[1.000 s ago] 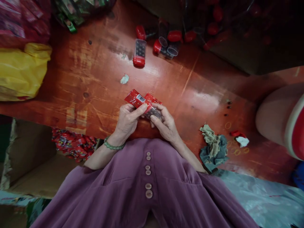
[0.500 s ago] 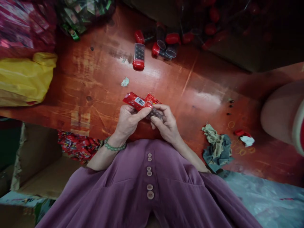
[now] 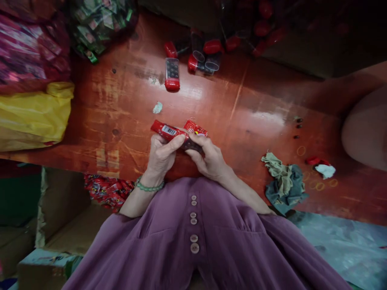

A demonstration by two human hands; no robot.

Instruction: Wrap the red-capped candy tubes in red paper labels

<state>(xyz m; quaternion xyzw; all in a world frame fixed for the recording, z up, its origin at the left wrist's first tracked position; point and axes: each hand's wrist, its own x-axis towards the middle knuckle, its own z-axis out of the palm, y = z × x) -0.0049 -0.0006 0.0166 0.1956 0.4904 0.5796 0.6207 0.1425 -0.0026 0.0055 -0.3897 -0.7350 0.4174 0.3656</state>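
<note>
Head view: over the near edge of the table [image 3: 223, 104], the left hand [image 3: 163, 153] has its fingers clamped on a red wrapper [image 3: 168, 130], the right hand [image 3: 210, 155] on the tube of dark balls [image 3: 192, 145] meeting it, probably steadying both ends. A red-capped tube [image 3: 172, 73] lies farther off.

Containers [image 3: 172, 74] on the table [image 3: 130, 100] beyond the held packet [image 3: 163, 128], bags [image 3: 33, 117] left, cloth [image 3: 284, 183] right

A worn, reddish-brown wooden table [image 3: 220, 96] spreads beneath and beyond the grip; pale light glints to its right, with deep shadow farther off.
</note>
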